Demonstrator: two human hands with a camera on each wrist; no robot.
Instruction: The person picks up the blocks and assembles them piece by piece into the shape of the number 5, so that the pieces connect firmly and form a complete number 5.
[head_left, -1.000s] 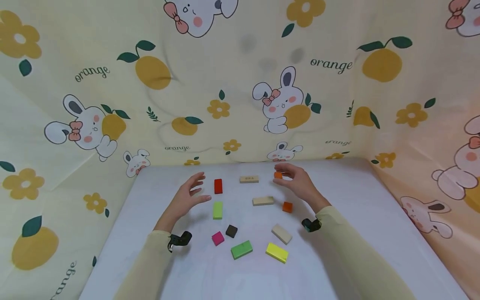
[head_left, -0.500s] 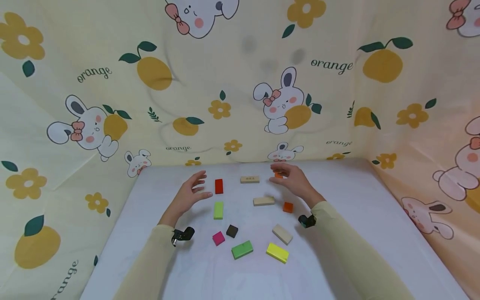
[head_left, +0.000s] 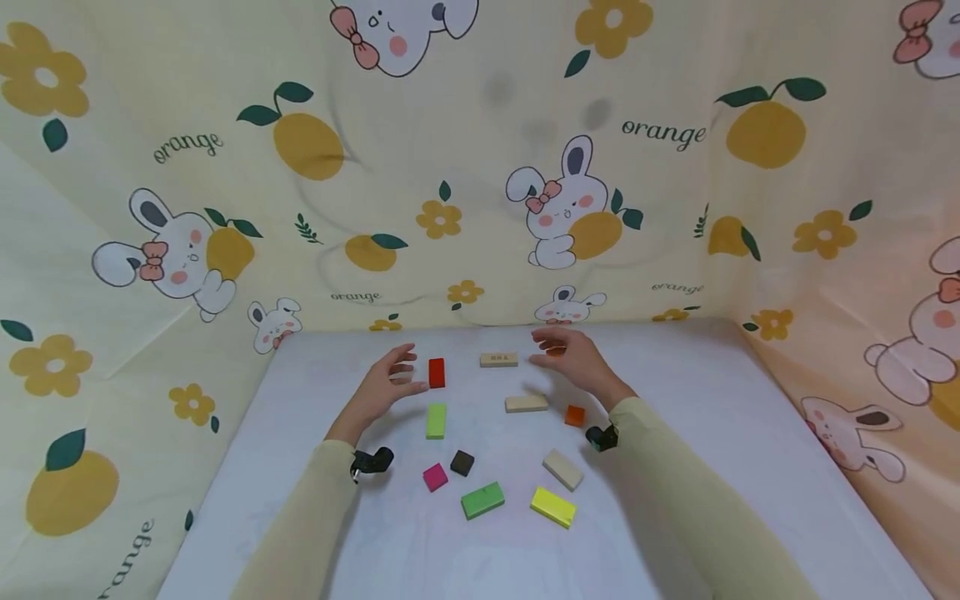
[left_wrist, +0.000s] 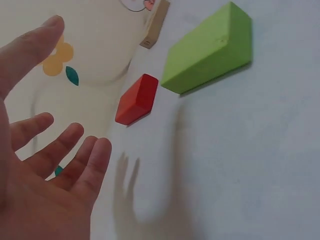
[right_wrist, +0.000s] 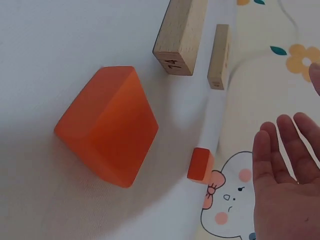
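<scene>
My left hand (head_left: 377, 390) hovers just left of the red block (head_left: 437, 373), fingers spread and nothing in them. Below that block lies a light green block (head_left: 436, 422), large in the left wrist view. On the other side my right hand (head_left: 583, 363) is held over the table with thumb and fingers apart, also holding nothing. It partly hides the far orange block (right_wrist: 200, 164) in the head view. A second orange block (right_wrist: 107, 125) sits closer to the right wrist. Left of the right hand is a wooden block with printed marks (head_left: 498, 360).
Another wooden block (head_left: 527, 404) lies mid-table. Nearer the front are a pink block (head_left: 435, 477), a black block (head_left: 462, 463), a green block (head_left: 483, 501), a yellow block (head_left: 553, 507) and a pale wooden block (head_left: 562, 470). A patterned cloth (head_left: 480, 167) walls the white table.
My right hand has drifted left, across the far orange block, which is now more covered. The left hand has shifted slightly right toward the red block. The blocks stay where they were.
</scene>
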